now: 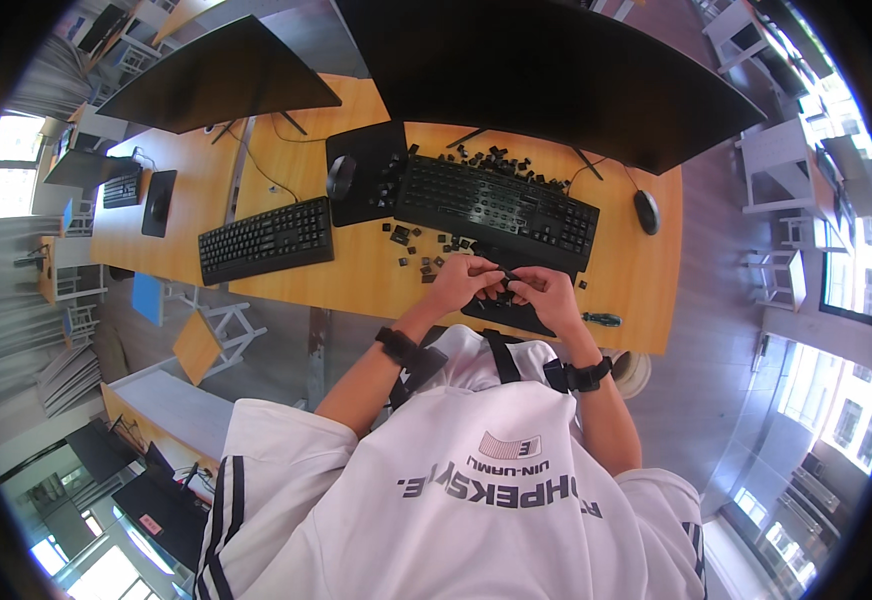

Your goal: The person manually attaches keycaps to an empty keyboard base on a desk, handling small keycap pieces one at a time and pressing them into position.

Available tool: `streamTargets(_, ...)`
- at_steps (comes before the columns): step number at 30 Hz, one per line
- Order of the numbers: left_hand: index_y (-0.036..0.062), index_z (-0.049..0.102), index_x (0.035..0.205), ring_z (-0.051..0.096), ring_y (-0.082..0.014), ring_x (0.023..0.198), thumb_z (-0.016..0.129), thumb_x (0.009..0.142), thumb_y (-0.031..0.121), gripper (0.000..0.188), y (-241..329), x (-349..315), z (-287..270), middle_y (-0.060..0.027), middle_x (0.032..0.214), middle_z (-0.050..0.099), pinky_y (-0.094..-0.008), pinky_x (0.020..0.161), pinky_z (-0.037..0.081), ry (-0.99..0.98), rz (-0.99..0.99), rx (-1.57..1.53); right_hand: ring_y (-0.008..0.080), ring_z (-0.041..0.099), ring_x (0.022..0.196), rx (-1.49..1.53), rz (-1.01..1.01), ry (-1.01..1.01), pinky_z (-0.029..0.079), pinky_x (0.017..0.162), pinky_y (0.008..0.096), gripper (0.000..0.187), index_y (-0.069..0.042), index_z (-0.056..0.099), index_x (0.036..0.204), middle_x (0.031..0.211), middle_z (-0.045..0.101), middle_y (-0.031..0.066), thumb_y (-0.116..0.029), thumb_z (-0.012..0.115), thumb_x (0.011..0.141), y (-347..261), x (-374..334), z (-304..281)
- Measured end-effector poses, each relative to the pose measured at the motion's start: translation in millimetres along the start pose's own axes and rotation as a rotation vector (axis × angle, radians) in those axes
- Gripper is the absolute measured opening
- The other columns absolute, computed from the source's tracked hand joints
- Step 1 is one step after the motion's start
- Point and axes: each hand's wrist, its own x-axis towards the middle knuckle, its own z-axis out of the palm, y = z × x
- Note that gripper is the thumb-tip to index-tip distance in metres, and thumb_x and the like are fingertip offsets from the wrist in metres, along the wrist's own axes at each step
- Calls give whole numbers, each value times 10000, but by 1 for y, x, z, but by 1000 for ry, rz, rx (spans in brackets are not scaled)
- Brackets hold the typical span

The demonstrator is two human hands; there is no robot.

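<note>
In front of the keyboard (496, 205), my left hand (461, 284) and right hand (550, 298) pinch a dark part (507, 276), possibly a keycap; loose keycaps (400, 236) lie on the desk (646, 285).

Keycaps (401, 235) before and behind keyboard (496, 203) on table (366, 262); mouse (647, 212) right, second keyboard (266, 240) left.

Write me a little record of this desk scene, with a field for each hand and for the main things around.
left hand: fingertips pinched on a small dark piece, left hand
right hand: pinching at the same piece, too small to identify
ahead of hands: long black keyboard
loose keys: scattered above and below that keyboard
far left: second keyboard
right side: black mouse
beside right hand: green-and-black tool
</note>
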Motion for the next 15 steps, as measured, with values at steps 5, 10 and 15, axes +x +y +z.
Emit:
streamTargets(5,-61,669,1055,672,-144,720,608,936,120,225,16,-11,17,-100,840,721,-252,637,529,-31,-6,-49,98,639,706,93,-46,-20,536,667,226,241,70,667,1097,862,703,70,-65,678,898,-6,-21,-15)
streamTargets(10,-72,662,1077,679,-161,751,588,948,103,229,24,-18,18,-115,890,722,-268,657,537,-66,-1,-66,83,618,725,151,-71,-54,528,688,225,237,53,677,1113,848,691,47,-99,634,936,-13,-31,-18)
streamTargets(15,-72,655,1100,682,-164,777,574,954,90,233,28,-17,18,-124,934,721,-275,676,540,-76,-22,-20,76,610,728,155,-68,-55,516,693,223,245,47,679,1116,853,688,43,-122,625,947,-14,-30,-18)
